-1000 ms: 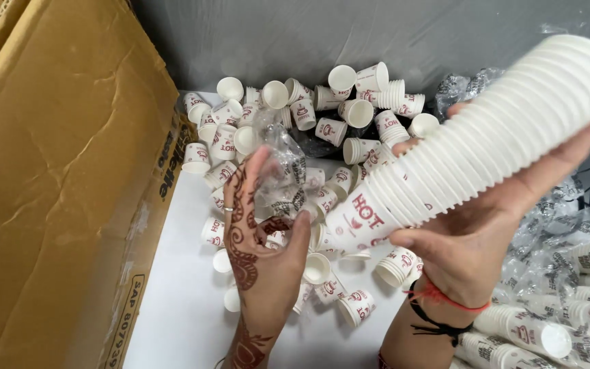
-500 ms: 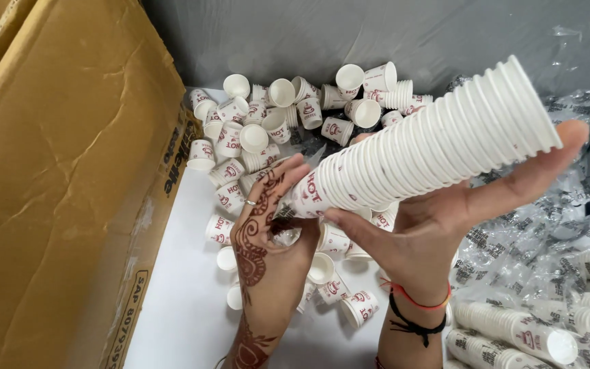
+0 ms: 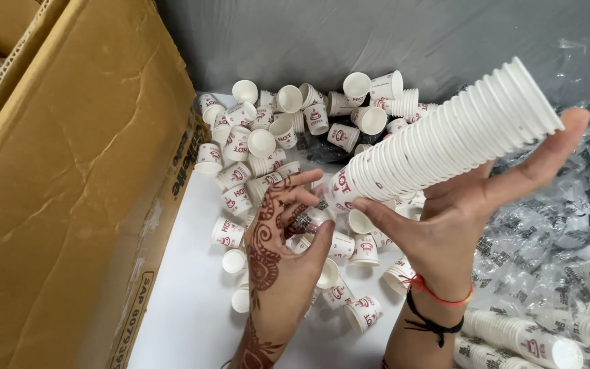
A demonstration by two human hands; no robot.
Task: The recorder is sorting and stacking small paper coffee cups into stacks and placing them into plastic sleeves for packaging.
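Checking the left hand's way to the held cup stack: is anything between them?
Nothing visible. The left hand is right at the bottom end of the cup stack, which the right hand cradles above the loose cups.

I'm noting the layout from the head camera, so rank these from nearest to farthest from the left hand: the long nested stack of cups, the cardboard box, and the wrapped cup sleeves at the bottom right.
1. Long nested stack of cups: its bottom end meets the left hand fingertips.
2. Cardboard box: to the hand's left.
3. Wrapped cup sleeves: beyond the right hand, bottom right.
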